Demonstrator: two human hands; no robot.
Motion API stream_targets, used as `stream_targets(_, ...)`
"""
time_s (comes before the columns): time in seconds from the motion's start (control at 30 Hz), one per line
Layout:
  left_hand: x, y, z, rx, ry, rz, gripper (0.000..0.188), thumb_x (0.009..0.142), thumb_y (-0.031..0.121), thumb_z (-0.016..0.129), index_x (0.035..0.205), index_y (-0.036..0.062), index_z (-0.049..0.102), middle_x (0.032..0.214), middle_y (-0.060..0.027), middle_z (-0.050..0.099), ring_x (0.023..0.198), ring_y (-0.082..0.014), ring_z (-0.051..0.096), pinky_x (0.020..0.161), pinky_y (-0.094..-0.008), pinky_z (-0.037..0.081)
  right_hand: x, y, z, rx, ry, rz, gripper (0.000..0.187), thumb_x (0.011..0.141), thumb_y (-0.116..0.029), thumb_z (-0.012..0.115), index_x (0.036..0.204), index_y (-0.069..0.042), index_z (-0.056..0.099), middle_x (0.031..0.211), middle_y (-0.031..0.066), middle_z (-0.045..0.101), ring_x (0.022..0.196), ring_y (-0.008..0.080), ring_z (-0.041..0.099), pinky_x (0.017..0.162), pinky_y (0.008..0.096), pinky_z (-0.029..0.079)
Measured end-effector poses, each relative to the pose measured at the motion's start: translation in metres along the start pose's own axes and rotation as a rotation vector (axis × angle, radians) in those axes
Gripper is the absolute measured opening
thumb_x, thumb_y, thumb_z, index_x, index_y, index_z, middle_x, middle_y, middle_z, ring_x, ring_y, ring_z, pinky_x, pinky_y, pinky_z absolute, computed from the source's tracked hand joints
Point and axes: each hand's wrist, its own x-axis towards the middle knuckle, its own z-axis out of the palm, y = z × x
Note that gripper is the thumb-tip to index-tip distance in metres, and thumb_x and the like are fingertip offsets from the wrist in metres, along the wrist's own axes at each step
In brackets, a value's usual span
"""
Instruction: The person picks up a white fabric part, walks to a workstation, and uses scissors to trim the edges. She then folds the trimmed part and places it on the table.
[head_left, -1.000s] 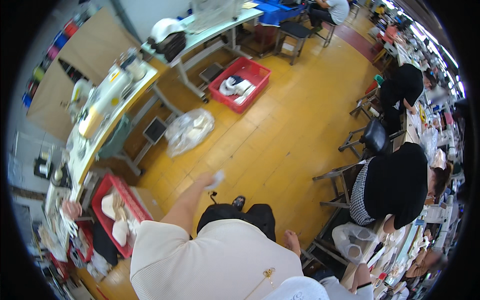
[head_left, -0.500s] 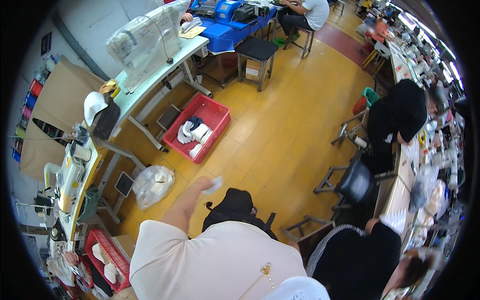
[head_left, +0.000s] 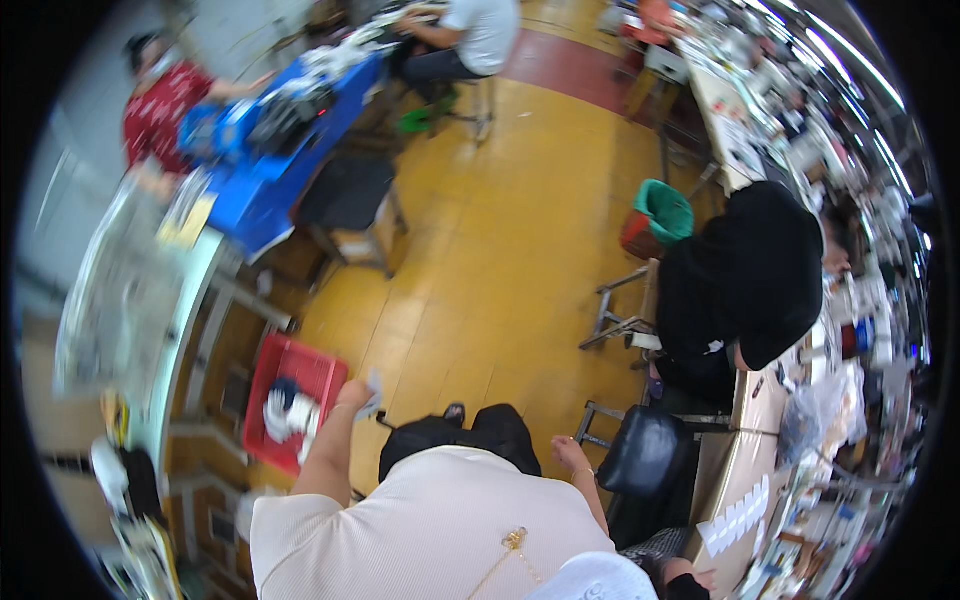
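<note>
I see one small, pale piece [head_left: 374, 391], thin-looking; it is held in the left hand [head_left: 353, 395], over the floor [head_left: 430, 350]. Its exact kind I cannot tell.

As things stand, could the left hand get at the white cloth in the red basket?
Probably not without stooping: the red basket sits on the floor, below the left hand, which holds a pale piece. Its open top leaves the white cloth mostly uncovered, though.

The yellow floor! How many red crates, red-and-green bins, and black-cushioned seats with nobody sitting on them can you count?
Red crate: 1
Red-and-green bin: 1
Unoccupied black-cushioned seats: 2
Total: 4
</note>
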Motion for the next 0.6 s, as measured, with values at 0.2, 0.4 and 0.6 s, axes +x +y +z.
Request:
stream_targets(0.2, 0.194, 0.428, -0.2, -0.287, 0.109, 0.647, 0.025, 0.085, 0.024, 0.061, 0.086, -0.0017, 0.063, 0.065, -0.0136, 0.064, 0.054, -0.0216, 0.063, 0.053, -0.0352, 0.048, 0.127, 0.062, -0.097, -0.818, 0.249, -0.201, 0.028, 0.088, -0.025, 0.055, 0.102, -0.002, 0.065, 0.09, 0.0084, 0.069, 0.08, 0.0237, 0.065, 0.07, 0.0381, 0.051)
stream_targets(0.4, 0.301, 0.665, -0.356, -0.725, 0.169, 0.784, 0.021, 0.085, 0.012, 0.062, 0.098, -0.0038, 0.06, 0.076, -0.014, 0.066, 0.051, -0.0184, 0.063, 0.051, -0.03, 0.05, 0.263, -0.113, -0.154, -0.462, 0.077, 0.175, 0.03, 0.087, -0.027, 0.056, 0.098, -0.002, 0.065, 0.086, 0.0092, 0.067, 0.075, 0.0214, 0.061, 0.066, 0.0363, 0.049)
stream_targets(0.6, 0.469, 0.779, -0.505, -0.575, 0.359, 0.75, 0.028, 0.085, 0.02, 0.064, 0.093, -0.0072, 0.065, 0.08, -0.0163, 0.066, 0.053, -0.0188, 0.062, 0.048, -0.0315, 0.048, 0.454, -0.474, -0.287, -0.466, 0.292, -0.142, 0.036, 0.081, -0.03, 0.056, 0.097, 0.001, 0.065, 0.093, 0.018, 0.067, 0.084, 0.0309, 0.064, 0.077, 0.0392, 0.048)
